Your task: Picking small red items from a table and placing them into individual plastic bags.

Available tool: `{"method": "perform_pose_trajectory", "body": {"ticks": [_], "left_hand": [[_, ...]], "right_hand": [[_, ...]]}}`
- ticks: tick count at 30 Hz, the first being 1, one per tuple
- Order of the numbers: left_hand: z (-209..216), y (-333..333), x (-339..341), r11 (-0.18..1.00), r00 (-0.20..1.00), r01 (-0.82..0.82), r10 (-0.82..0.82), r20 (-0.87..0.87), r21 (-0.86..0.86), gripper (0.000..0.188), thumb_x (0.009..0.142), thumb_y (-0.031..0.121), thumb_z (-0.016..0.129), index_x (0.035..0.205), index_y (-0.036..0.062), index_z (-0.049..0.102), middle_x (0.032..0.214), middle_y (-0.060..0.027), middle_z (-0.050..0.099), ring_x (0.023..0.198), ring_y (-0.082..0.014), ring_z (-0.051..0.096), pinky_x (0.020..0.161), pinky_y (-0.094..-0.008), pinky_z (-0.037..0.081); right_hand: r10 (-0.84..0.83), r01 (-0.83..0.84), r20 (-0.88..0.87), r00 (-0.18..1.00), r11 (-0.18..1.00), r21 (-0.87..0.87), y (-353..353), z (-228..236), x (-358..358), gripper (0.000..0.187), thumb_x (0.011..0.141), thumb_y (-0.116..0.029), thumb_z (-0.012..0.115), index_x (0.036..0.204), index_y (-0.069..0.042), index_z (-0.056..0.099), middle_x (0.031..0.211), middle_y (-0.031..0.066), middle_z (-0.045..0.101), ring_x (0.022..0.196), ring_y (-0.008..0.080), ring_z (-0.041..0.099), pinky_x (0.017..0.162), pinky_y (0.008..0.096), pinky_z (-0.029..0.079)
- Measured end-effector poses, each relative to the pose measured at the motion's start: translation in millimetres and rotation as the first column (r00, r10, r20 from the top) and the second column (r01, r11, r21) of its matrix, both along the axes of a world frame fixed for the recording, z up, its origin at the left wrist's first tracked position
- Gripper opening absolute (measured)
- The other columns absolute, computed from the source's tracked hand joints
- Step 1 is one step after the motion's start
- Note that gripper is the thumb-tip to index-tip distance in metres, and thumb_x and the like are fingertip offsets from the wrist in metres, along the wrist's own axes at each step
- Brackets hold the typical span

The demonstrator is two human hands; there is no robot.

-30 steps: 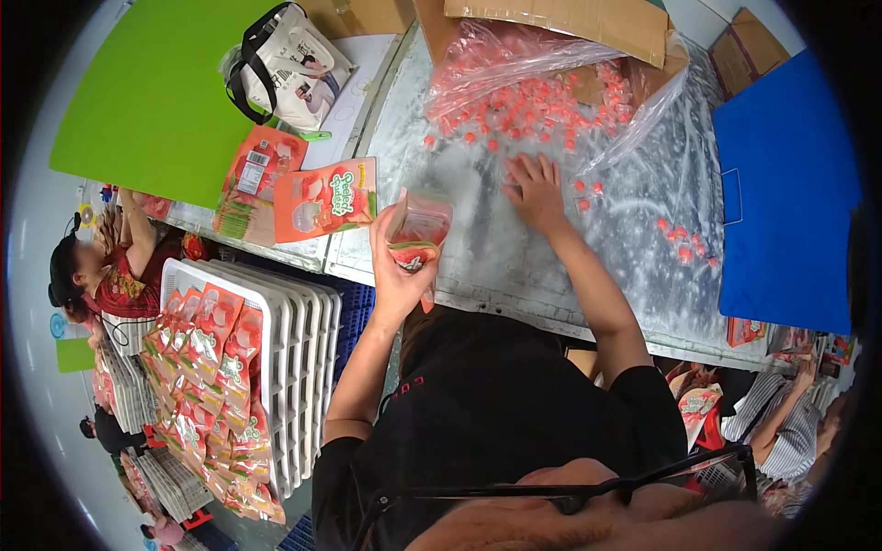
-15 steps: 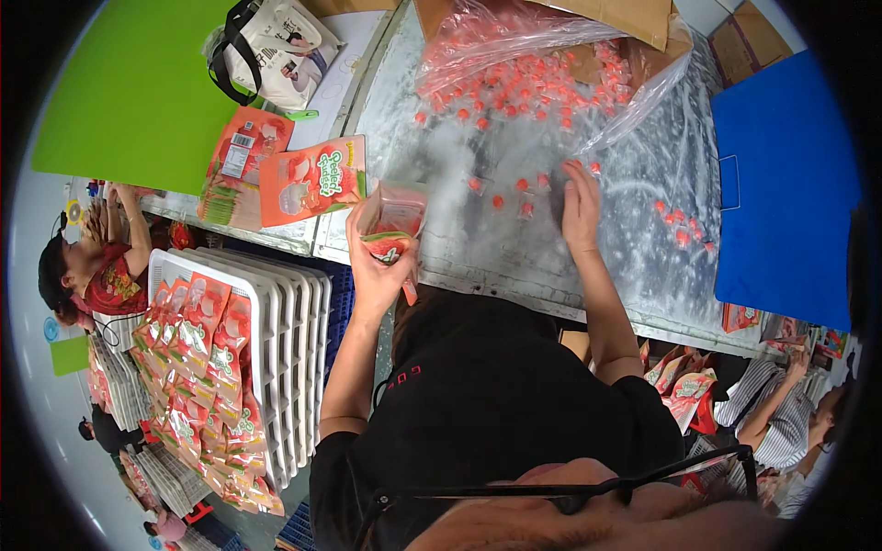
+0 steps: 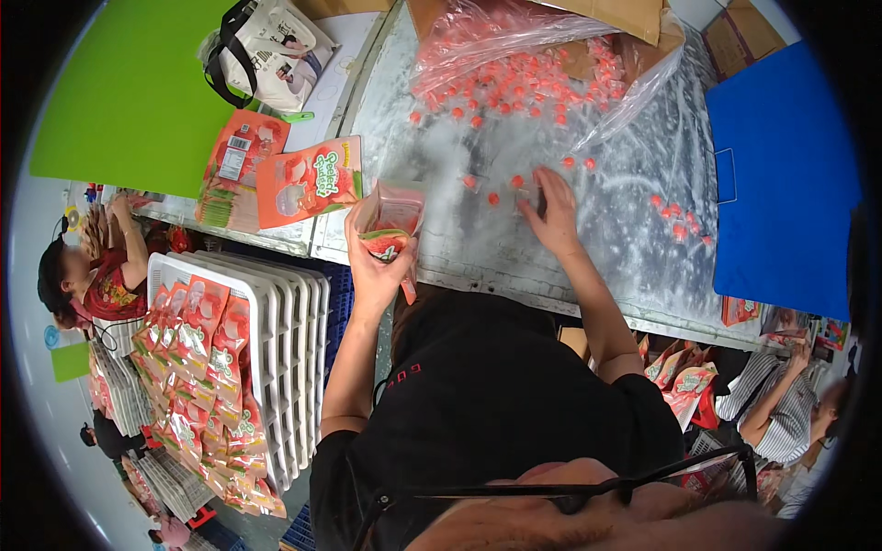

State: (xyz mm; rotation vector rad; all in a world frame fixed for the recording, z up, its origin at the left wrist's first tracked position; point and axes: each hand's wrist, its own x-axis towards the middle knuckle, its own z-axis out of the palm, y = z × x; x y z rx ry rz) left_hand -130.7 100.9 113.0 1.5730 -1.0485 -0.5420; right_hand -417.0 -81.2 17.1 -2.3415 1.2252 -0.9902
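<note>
My left hand point(image 3: 378, 271) is closed round an orange-red pouch point(image 3: 390, 207) with its mouth gaping upward at the table's front edge. The inside of the pouch shows reddish; what lies at its bottom cannot be made out. Over the metal tabletop, my right hand point(image 3: 554, 213) has its thumb and fingers apart, next to a small red wrapped candy point(image 3: 517, 182). Two more wrapped candies point(image 3: 493, 198) lie to its left, and a pair point(image 3: 579, 163) sits just beyond its fingertips. Whether anything is beneath the palm is hidden.
A heap of wrapped candies point(image 3: 524, 83) spills from a clear plastic liner in a cardboard box point(image 3: 606, 14). Flat pouches point(image 3: 308, 182) and a tote bag point(image 3: 276, 55) lie left. Stacked white trays point(image 3: 266, 312) hold filled pouches. A blue board point(image 3: 781, 184) stands right; co-workers are on both sides.
My right hand has shifted left and back toward me, its thumb spreading from the fingers, and fewer loose candies show beside it. My left hand stays round the pouch.
</note>
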Motion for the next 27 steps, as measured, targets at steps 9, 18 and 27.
{"method": "perform_pose_trajectory", "body": {"ticks": [9,18,27], "left_hand": [[-6.3,2.3,0.6,1.0,0.995,-0.006,0.006,-0.095,-0.008,0.078,0.073,-0.001,0.08,0.144,-0.0021,0.047,0.141,-0.0167,0.046,0.13,-0.0291,0.051,0.114,-0.0407,0.04],[11.2,-5.8,-4.8,0.892,0.93,0.249,-0.111,0.35,-0.378,0.094,0.065,0.019,0.086,0.149,0.0049,0.047,0.15,-0.022,0.042,0.144,-0.0395,0.041,0.118,-0.0499,0.036],[-21.8,-16.7,-13.5,0.958,0.964,0.189,-0.139,0.227,-0.215,0.094,0.065,0.006,0.082,0.15,0.0015,0.042,0.149,-0.0227,0.04,0.143,-0.0394,0.039,0.119,-0.048,0.035]], "right_hand": [[0.073,-0.071,-0.214,0.974,0.997,0.015,7.2,11.4,22.5,0.066,0.086,-0.04,0.078,0.145,-0.017,0.058,0.155,0.0114,0.045,0.144,0.0429,0.036,0.117,0.0683,0.025],[0.371,-0.412,-0.364,0.854,0.91,-0.041,-6.9,5.4,83.2,0.055,0.087,-0.044,0.076,0.136,-0.025,0.062,0.151,0.0031,0.048,0.144,0.0382,0.036,0.111,0.0761,0.026],[0.289,-0.293,0.051,0.956,0.947,0.135,-14.7,-17.6,74.0,0.013,0.091,-0.018,0.075,0.1,-0.01,0.069,0.092,0.0037,0.064,0.077,0.0209,0.061,0.066,0.0354,0.051]]}}
